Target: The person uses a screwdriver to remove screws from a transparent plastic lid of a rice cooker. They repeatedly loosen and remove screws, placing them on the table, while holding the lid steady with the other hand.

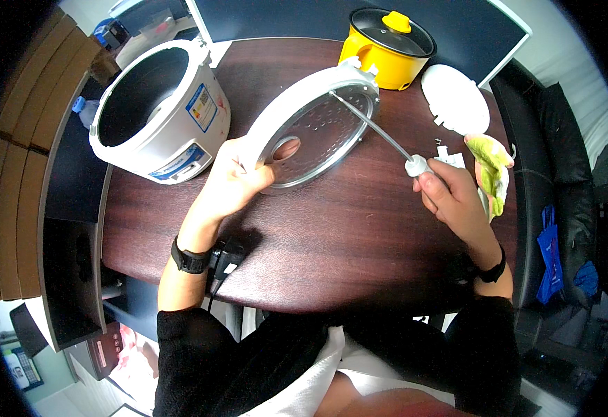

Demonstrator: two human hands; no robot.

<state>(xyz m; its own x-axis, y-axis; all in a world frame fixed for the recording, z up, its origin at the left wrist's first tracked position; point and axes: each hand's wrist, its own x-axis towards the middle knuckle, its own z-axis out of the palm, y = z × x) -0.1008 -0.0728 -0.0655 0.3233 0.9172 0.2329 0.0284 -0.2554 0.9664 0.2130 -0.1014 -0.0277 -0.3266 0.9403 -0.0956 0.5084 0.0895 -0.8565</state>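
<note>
My left hand grips the lower left rim of a rice cooker lid, which is held up off the table with its metal inner plate tilted toward me. Part of that hand shows through a round hole in the plate. My right hand is closed around the pale handle of a screwdriver. Its long shaft slants up to the left, and the tip meets the lid's inner side near the upper rim. Whether the tip sits in a screw is too small to tell. To the left stands the open white rice cooker body.
A yellow electric pot with a glass lid stands at the back. Right of it lie a white oval cover, small white parts and a green-and-white cloth. A black plug and cord lie by the table's front edge.
</note>
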